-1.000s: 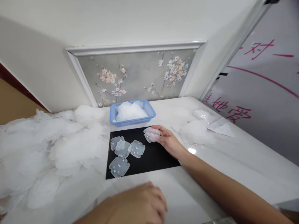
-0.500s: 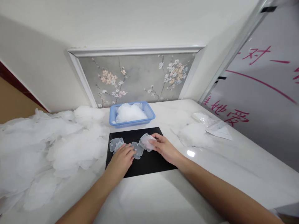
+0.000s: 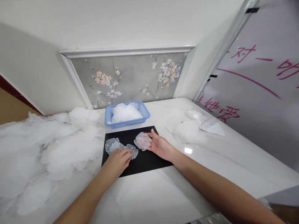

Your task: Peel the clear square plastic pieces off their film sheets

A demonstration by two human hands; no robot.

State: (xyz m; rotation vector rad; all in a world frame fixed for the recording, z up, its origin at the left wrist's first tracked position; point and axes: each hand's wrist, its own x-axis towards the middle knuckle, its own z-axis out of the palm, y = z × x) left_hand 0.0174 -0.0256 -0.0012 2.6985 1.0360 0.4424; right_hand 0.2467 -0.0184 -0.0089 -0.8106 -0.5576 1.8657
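On a black mat lie several thin, translucent, lobed plastic pieces, partly overlapping. My left hand rests over them with its fingers curled together, the fingertips on a piece at the right of this group. Part of the group is hidden under that hand. My right hand holds another translucent lobed piece by its right edge, just above the mat. Its fingers reach behind the piece and show through it. The palm is turned partly upward.
A blue plastic basket behind the mat contains a pile of whitish translucent pieces. A large heap of similar pieces covers the left of the white table. At right lie a smaller pile and a clear bag. A whiteboard stands beyond.
My right hand has rolled its palm upward, and the piece in it has come apart from the group beside it. My left hand stays over the group. The whole view has shifted slightly.
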